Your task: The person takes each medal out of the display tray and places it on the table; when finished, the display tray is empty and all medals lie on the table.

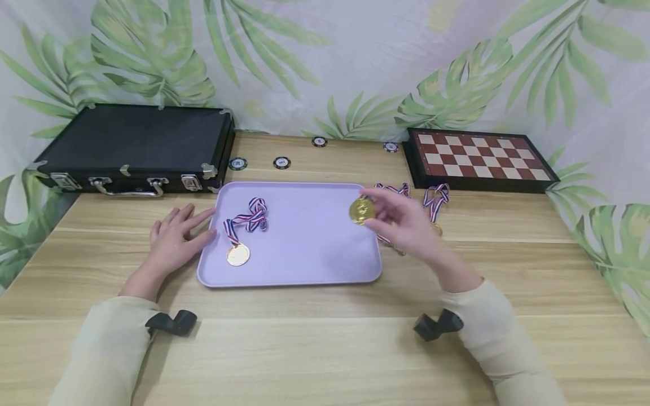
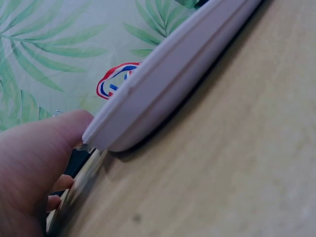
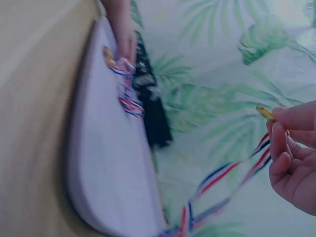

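My right hand pinches a gold medal between thumb and fingers above the right end of a lilac tray. Its striped red, white and blue ribbon hangs down from the fingers in the right wrist view. At the tray's left side, my left hand lies with fingers spread, its thumb and index finger touching the rim. Another gold medal lies on the left part of the tray, its ribbon bunched behind it. Beyond my right hand, more medals with ribbons lie on the table, partly hidden.
A black case with metal latches stands at the back left. At the back right is a chessboard box. Several poker chips lie along the rear of the wooden table. A leaf-patterned cloth hangs behind.
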Demonstrator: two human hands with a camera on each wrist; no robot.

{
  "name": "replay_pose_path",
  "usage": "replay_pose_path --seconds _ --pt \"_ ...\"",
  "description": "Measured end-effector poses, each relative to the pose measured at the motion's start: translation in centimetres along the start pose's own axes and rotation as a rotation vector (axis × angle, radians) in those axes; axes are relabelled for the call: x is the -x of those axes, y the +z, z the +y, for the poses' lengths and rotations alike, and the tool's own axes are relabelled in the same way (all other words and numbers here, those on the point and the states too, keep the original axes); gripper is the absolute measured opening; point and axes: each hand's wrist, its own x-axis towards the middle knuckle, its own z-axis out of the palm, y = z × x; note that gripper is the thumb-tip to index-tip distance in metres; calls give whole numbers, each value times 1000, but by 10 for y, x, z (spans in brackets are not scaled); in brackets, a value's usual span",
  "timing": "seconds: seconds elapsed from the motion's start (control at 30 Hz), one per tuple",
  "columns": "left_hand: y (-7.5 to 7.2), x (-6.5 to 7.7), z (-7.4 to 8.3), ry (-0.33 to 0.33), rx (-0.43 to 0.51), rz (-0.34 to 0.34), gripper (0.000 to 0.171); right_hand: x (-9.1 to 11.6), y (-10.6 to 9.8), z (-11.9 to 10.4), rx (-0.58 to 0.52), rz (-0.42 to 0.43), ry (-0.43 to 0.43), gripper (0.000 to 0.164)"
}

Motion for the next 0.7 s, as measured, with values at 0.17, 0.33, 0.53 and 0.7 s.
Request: replay_pose_path --seconds 0.17,0.33,0.53,0.7 --pt "1 0 0 1 -3 1 52 11 -45 -13 -153 109 -30 46" --pt "0 0 0 2 -1 3 52 19 -83 -23 -287 249 -62 45" --pt "-1 0 0 4 -4 0 52 25 -121 -23 -425 391 -68 43" --pt "0 0 -1 6 -5 -3 52 25 -149 -13 -495 463 70 43"
